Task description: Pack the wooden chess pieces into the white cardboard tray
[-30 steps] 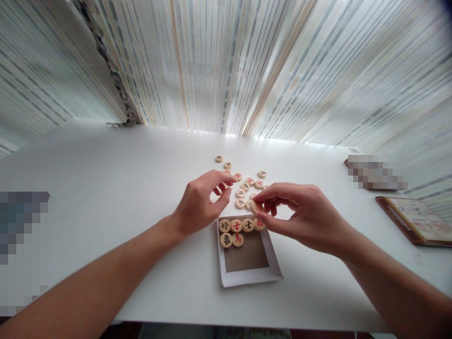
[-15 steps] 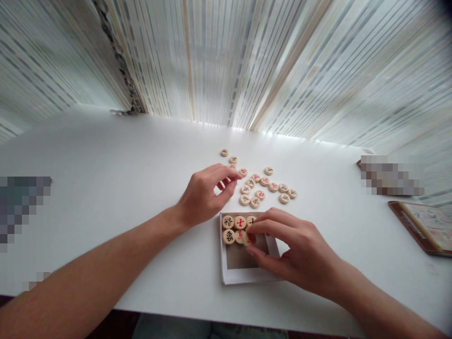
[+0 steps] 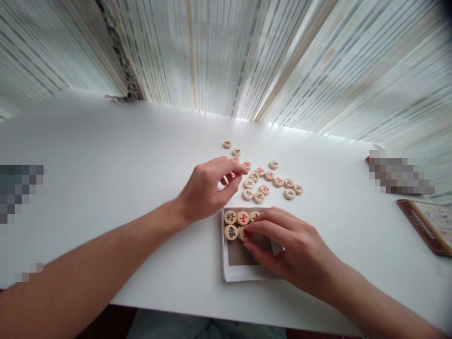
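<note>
My right hand (image 3: 286,240) reaches into a shallow white box (image 3: 243,273) with its thumb and fingers around a round wooden xiangqi piece (image 3: 244,233). That piece sits at the second row, its face partly hidden by my fingers. Beside it lies a piece with a black character (image 3: 231,232). Along the top row are a black-lettered piece (image 3: 230,217), a red-lettered one (image 3: 243,218) and another partly covered by my hand. My left hand (image 3: 215,188) hovers beyond the box, loosely curled, fingertips slightly apart with nothing visible between them, close to the scattered pieces.
Several loose xiangqi pieces with red or black characters, one of them a black-lettered piece (image 3: 273,165), lie on the white table (image 3: 141,155) behind the box. A brown-edged flat item (image 3: 423,230) rests at the right. Striped curtains (image 3: 212,56) hang along the back edge.
My right hand has brought the piece slightly left and down into the second row of the box. My left hand stays nearly in place. The view has shifted a little.
</note>
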The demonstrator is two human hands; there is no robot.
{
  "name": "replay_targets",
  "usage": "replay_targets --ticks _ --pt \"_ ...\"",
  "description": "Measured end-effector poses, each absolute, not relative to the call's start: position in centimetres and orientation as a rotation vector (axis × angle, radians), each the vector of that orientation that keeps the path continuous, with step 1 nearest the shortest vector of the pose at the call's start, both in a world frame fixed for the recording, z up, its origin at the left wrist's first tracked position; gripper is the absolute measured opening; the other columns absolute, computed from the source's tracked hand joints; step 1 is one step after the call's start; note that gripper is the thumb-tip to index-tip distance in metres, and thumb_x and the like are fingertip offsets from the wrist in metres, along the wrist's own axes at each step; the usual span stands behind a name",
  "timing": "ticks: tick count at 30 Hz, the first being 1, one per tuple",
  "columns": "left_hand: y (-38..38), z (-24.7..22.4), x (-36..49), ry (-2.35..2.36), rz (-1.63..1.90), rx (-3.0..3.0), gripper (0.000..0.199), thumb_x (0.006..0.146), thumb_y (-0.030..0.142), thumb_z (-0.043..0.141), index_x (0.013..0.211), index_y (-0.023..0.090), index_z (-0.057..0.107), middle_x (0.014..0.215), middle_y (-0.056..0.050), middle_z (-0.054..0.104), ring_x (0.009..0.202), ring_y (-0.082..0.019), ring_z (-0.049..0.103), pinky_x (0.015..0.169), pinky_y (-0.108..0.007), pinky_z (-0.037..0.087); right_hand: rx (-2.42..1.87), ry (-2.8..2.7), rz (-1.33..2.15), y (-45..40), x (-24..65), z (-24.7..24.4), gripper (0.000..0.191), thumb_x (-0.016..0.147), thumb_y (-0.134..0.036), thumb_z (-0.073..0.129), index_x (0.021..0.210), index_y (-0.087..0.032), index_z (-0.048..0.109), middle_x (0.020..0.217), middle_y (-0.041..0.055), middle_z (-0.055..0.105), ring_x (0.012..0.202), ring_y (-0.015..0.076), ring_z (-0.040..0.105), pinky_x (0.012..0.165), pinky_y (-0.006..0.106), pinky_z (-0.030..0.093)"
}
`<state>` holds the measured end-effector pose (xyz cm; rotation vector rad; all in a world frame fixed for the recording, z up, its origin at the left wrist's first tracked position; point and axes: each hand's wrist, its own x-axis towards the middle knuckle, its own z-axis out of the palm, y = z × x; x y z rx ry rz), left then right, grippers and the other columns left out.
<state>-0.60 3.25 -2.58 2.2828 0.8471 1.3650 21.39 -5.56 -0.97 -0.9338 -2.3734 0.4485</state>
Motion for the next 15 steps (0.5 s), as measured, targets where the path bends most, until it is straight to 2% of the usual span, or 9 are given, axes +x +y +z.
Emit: replay_targets --ticks 15 --pt "3.15 -2.41 -0.61 0.882 1.326 2.279 0.016 0.095 0.007 0.064 0.102 0.016 0.075 0.097 -0.005 0.079 0.077 -0.014 0.071 0.073 -0.025 0.062 -0.917 -2.389 0.408 -5.55 21.14 -0.77 0.007 0.101 -0.012 0.066 0.098 -0.017 0.071 0.089 0.0079 0.073 0.080 0.0219 0.066 0.072 0.034 0.055"
